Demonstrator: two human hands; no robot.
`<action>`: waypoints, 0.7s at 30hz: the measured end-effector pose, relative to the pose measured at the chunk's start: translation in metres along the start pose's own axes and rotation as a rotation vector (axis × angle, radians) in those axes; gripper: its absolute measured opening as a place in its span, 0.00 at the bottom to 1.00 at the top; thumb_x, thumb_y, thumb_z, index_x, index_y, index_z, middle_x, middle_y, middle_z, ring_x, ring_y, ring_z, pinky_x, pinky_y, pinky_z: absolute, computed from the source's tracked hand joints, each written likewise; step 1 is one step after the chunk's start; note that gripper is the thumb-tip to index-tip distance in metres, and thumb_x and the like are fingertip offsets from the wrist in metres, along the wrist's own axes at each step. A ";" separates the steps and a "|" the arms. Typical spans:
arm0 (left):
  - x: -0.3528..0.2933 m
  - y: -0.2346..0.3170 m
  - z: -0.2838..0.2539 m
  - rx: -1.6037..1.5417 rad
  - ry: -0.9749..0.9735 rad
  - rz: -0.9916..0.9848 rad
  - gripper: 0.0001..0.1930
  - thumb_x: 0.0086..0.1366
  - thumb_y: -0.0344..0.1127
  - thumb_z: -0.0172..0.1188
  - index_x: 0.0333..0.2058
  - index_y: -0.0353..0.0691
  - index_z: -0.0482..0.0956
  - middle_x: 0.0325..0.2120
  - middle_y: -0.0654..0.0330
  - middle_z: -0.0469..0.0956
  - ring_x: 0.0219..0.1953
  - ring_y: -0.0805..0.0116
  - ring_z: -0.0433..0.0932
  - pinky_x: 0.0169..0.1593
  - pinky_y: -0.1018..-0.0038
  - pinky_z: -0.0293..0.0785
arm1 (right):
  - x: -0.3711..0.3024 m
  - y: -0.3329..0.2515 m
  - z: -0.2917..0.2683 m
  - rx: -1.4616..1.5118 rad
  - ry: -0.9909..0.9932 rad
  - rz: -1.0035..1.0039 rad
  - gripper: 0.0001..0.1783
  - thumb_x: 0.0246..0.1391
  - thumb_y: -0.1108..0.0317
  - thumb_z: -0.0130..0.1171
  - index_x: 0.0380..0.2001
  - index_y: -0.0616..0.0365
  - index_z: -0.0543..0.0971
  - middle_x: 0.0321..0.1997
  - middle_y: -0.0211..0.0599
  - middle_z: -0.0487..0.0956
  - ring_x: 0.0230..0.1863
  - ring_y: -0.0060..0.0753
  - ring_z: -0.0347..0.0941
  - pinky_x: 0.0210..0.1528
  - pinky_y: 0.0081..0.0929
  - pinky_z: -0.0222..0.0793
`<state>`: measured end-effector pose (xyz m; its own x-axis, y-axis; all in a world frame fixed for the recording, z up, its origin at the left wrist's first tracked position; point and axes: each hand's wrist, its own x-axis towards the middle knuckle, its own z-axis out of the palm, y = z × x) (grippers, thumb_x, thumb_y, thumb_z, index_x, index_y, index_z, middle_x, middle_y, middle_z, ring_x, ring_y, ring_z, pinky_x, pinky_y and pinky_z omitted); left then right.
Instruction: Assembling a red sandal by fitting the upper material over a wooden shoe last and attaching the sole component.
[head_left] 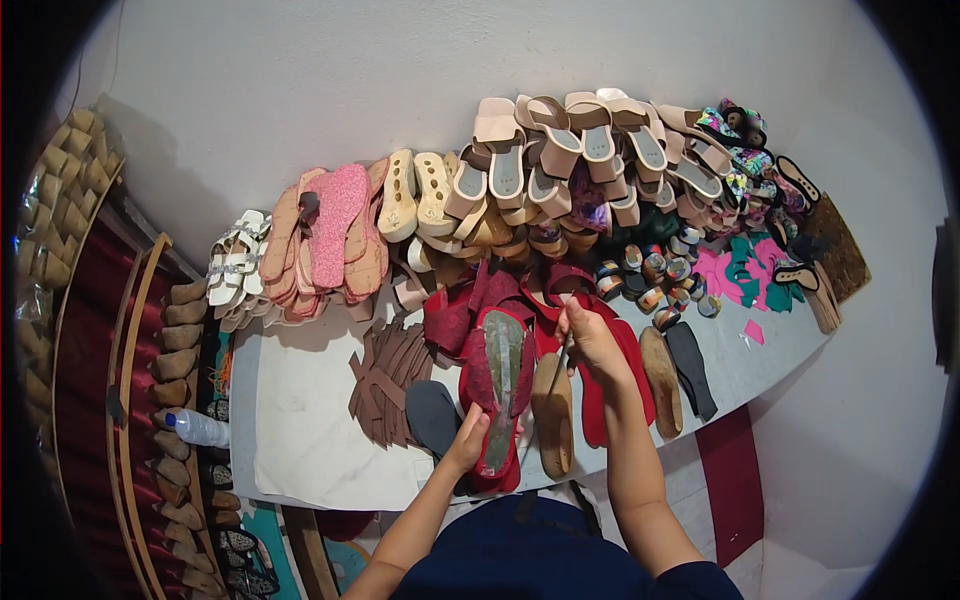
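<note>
My left hand (468,440) is closed on the near left edge of a dark red shoe upper (478,375). Its red fabric is folded around a long sole-shaped piece, whose greenish face (498,410) points up with a clear strip along the middle. To its right, my right hand (592,340) grips a thin, dark, stick-like tool (561,368) pointing down; its exact kind cannot be made out. Below that tool a wooden shoe last (552,425) lies on the table. Beneath and around my hands are more red shoe pieces (598,410).
Brown strips (385,385) and a dark grey sole (432,415) lie at left. Another wooden last (660,375) and dark sole (690,365) are at right. Piled along the wall are beige heeled sandals (505,165), pink soles (340,225) and fabric scraps (745,270). A rack of lasts (180,340) stands left.
</note>
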<state>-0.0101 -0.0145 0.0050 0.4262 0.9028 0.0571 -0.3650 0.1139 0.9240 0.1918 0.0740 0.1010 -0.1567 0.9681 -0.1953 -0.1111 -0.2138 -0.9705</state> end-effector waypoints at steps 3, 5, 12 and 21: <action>0.001 -0.007 0.004 -0.007 -0.029 -0.043 0.32 0.60 0.57 0.40 0.52 0.35 0.49 0.41 0.51 0.67 0.39 0.64 0.72 0.45 0.70 0.67 | 0.010 -0.006 0.005 -0.334 0.156 -0.012 0.31 0.45 0.39 0.50 0.17 0.62 0.71 0.13 0.29 0.67 0.12 0.21 0.67 0.09 0.17 0.64; 0.005 -0.009 0.009 -0.076 -0.098 -0.096 0.35 0.59 0.59 0.40 0.53 0.35 0.48 0.43 0.50 0.66 0.40 0.64 0.72 0.45 0.69 0.67 | 0.019 -0.004 0.004 -0.295 0.158 0.055 0.32 0.43 0.40 0.53 0.18 0.66 0.72 0.16 0.32 0.70 0.16 0.22 0.70 0.12 0.19 0.67; 0.014 -0.014 0.015 0.005 -0.025 -0.058 0.45 0.54 0.63 0.45 0.57 0.36 0.40 0.50 0.51 0.60 0.44 0.64 0.70 0.48 0.71 0.65 | 0.022 -0.006 0.000 -0.393 0.021 -0.089 0.22 0.46 0.56 0.56 0.31 0.69 0.75 0.22 0.38 0.73 0.18 0.24 0.70 0.17 0.19 0.70; 0.029 -0.011 0.029 -0.114 -0.101 -0.103 0.48 0.48 0.59 0.57 0.56 0.37 0.41 0.48 0.49 0.61 0.42 0.63 0.71 0.45 0.70 0.67 | 0.030 0.007 -0.017 -0.472 0.094 -0.287 0.16 0.44 0.63 0.57 0.34 0.63 0.75 0.27 0.42 0.77 0.32 0.29 0.74 0.36 0.23 0.66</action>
<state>0.0298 -0.0016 0.0072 0.5454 0.8381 0.0073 -0.4039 0.2552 0.8785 0.2031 0.1040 0.0861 -0.0942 0.9910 0.0953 0.3186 0.1207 -0.9402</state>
